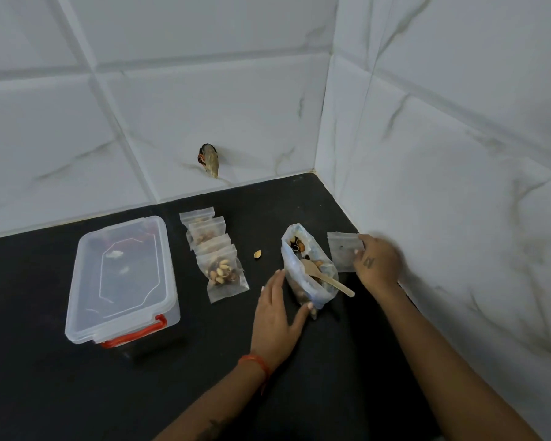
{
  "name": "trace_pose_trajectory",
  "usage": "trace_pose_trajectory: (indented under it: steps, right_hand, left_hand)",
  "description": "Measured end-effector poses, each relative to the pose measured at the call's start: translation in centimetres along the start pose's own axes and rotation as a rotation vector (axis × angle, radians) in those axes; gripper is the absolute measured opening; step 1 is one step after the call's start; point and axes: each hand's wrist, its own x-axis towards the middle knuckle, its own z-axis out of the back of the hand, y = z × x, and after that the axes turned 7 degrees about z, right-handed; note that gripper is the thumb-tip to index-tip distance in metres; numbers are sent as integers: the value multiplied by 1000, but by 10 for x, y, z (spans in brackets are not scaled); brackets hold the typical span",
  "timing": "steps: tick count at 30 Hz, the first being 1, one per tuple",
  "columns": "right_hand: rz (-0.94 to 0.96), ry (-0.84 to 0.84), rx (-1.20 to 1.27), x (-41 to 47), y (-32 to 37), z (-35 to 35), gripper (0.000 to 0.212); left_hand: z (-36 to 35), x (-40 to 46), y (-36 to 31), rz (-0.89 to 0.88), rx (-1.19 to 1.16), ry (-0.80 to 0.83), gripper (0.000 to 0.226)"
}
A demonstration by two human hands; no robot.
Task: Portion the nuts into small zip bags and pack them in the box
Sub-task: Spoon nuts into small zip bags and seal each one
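Head view, your left hand (277, 316) lay open against the clear plastic bag of mixed nuts (309, 275) holding a wooden spoon (323, 276), your right hand (377, 261) pinched an empty small zip bag (342, 251), four filled zip bags (213, 253) beside the lidded clear plastic box (121, 278), black countertop (172, 377).

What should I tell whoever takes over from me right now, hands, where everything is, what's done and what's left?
Left hand: open, thumb against the near side of the big nut bag, steadying it.
Right hand: resting on a stack of small zip bags by the right wall, seemingly picking one up; grip unclear.
Wooden spoon sits in the nut bag, handle sticking out to the right.
Done: about four filled zip bags lie in an overlapping row between the bag and the box.
Left: fill more bags, open the box, whose lid is still on, and pack them in. One loose nut lies on the counter.
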Motion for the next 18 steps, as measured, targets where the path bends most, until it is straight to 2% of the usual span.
trace_pose_trajectory:
  steps: [4,7,11,15,18]
  right_hand:
    - [126,43,-131,-9,-9,-19,32]
    - [110,50,-153,-11,-10,-24,30]
    - [65,-4,-69,-7,-8,-19,23]
    - [33,-78,116,-7,-4,-2,30]
    - [66,-240,213,-11,10,23,27]
  left_hand:
    - [-7,-2,11,-75,175,21,77]
    - [-9,-1,13,-80,200,18,78]
    - [-9,0,15,-75,207,31,78]
    - [-7,-1,14,-77,183,32,77]
    - [0,-1,8,14,-20,56,70]
